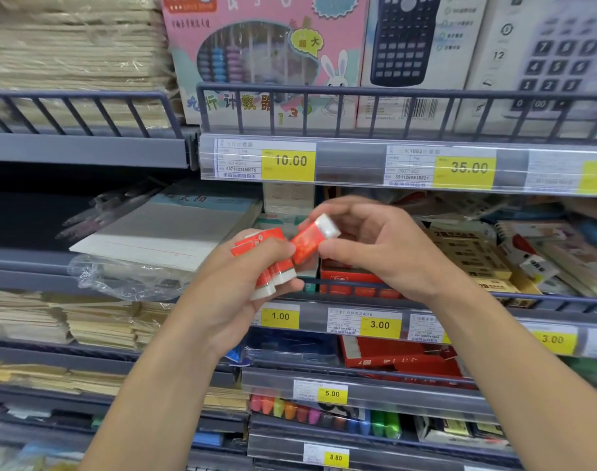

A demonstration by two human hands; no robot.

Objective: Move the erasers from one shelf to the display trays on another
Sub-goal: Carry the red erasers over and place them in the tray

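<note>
My left hand [235, 287] grips a stack of several erasers [268, 266], white blocks in red-orange sleeves, in front of the middle shelf. My right hand [378, 246] pinches one more eraser [315, 237] of the same kind between thumb and fingers, tilted, its lower end touching the stack. Just behind and below the hands stands a red display tray [351, 280] on the middle shelf, mostly hidden by my right hand.
A wire rail [392, 93] fronts the upper shelf with an abacus box [256, 56] and calculator boxes. Paper pads [161, 232] and a plastic bag [127, 277] lie left on the middle shelf, beige boxes [470, 253] right. Price strips and lower shelves with highlighters [324, 413] sit beneath.
</note>
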